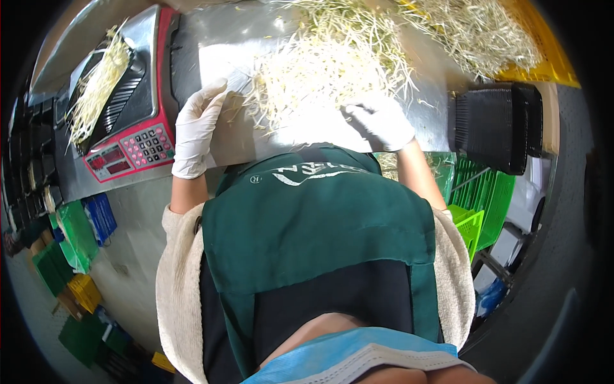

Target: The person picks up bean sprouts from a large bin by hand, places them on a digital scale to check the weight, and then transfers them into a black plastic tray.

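My left hand (197, 127), in a white disposable glove, is between the scale and the sprout heap, its fingers loosely bent. I see nothing held in it; a few stray sprouts lie close to its fingertips. A loose heap of bean sprouts (331, 62) covers the middle of the metal table (230, 29). At the heap's near right edge is my right hand (381, 122), gloved alike, with its fingers bent downward; glare hides whether they grip any sprouts. On the left, a black plastic tray (117, 98) filled with sprouts (100, 86) rests on a red digital scale (129, 151).
Stacked black trays (496, 127) stand at the table's right end. Behind them, a yellow crate (559, 62) holds more sprouts (484, 36). A green crate (494, 201) is below on the right. More black trays (29, 158) are at far left, above several coloured crates.
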